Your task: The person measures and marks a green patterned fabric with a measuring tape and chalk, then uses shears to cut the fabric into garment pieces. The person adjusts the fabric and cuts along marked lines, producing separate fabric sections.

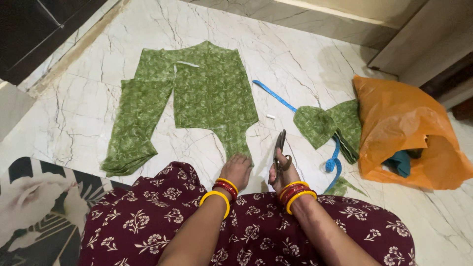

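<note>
Here, a marble floor (98,108) carries a large green printed fabric (197,93), spread flat at twelve o'clock from the hands. At three o'clock lies an orange plastic bag (399,123), with smaller green fabric pieces (327,123) just beside it and a blue measuring tape (276,96) running under them. The left hand (237,170) presses flat, fingers spread, on the fabric's narrow lower tail. The right hand (283,172) is closed around the handles of scissors (280,145), blades pointing to twelve o'clock. A small white chalk (270,116) lies near the tape.
</note>
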